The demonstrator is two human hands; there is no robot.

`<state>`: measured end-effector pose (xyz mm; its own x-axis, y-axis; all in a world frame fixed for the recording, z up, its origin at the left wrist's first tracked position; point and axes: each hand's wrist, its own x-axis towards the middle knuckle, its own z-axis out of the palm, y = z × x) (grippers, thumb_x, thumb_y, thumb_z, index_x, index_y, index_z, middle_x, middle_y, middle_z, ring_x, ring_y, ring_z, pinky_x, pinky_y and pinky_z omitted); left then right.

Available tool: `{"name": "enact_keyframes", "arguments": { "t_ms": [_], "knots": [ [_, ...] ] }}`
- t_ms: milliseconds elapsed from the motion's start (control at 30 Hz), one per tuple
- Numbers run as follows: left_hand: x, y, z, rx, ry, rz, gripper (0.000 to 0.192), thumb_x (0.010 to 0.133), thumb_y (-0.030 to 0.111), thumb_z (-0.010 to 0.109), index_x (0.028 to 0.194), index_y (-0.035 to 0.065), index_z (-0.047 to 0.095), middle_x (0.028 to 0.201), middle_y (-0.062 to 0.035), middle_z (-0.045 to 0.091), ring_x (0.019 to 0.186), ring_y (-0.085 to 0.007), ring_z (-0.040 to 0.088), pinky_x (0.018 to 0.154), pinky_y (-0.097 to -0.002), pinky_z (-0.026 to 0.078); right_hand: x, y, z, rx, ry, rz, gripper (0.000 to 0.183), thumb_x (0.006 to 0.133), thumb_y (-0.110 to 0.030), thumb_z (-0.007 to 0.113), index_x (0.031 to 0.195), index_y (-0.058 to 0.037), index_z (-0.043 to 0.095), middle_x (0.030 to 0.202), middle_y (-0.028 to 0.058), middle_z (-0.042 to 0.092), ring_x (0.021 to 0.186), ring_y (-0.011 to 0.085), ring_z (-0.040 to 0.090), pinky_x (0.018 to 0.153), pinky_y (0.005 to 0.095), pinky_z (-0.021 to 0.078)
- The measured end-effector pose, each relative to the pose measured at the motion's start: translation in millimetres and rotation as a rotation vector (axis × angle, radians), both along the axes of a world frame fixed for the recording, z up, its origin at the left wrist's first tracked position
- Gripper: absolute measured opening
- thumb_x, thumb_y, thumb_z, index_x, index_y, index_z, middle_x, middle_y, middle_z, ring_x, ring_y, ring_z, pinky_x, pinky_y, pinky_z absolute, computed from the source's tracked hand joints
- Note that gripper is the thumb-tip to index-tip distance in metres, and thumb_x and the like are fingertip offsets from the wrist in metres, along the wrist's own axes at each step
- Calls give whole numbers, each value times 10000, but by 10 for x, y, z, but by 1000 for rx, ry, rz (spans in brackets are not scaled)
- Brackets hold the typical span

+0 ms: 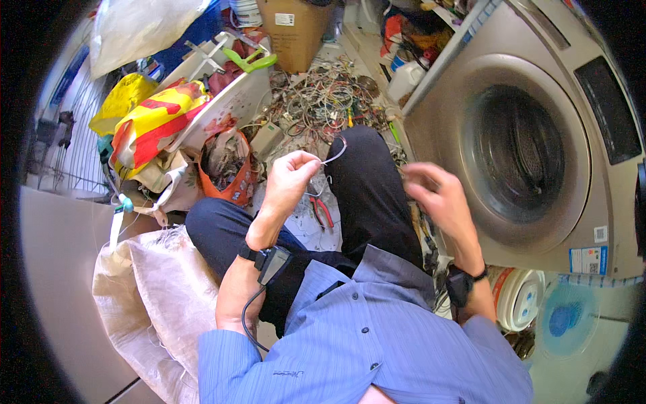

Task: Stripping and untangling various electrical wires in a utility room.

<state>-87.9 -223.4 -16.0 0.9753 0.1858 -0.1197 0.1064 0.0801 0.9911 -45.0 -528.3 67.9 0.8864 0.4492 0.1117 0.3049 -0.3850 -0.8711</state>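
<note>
My left hand (290, 179) pinches a short white wire (337, 155) between thumb and fingertips. The wire curves up over my dark trouser knee, and its far end looks reddish. Motion blurs my right hand (436, 192), which is raised beside the right knee, thumb and fingers apart, with nothing visible between them. Red-handled pliers (321, 212) lie on the floor between my legs, below the left hand. Ahead of my knees spreads a tangled heap of wires (328, 98) in several colours.
A front-loading washing machine (504, 151) stands close on the right, with a lidded bucket (520, 300) below it. To the left are an orange bag (229, 166) of scraps, a red-and-yellow plastic bag (156, 123) and a woven sack (151, 303). A cardboard box (292, 40) stands behind the heap.
</note>
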Motion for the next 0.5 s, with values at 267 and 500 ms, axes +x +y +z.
{"name": "enact_keyframes", "arguments": {
  "t_ms": [267, 500],
  "knots": [
    [-92, 323, 187, -136, -90, 18, 118, 956, 124, 702, 1015, 25, 724, 792, 72, 650, 644, -12, 504, 583, -194, 383, 796, 1512, 140, -367, 141, 603, 172, 926, -126, 658, 1044, -30, 738, 739, 27, 689, 623, 115, 629, 580, 282, 513],
    [-141, 641, 173, -413, -40, 212, 102, 970, 140, 717, 1002, 47, 689, 665, 84, 543, 487, -20, 385, 452, -202, 281, 962, 1777, 288, -128, 524, 542, 151, 923, -194, 723, 931, -47, 757, 721, -41, 622, 575, 34, 483, 501, 236, 370]
  ]
}}
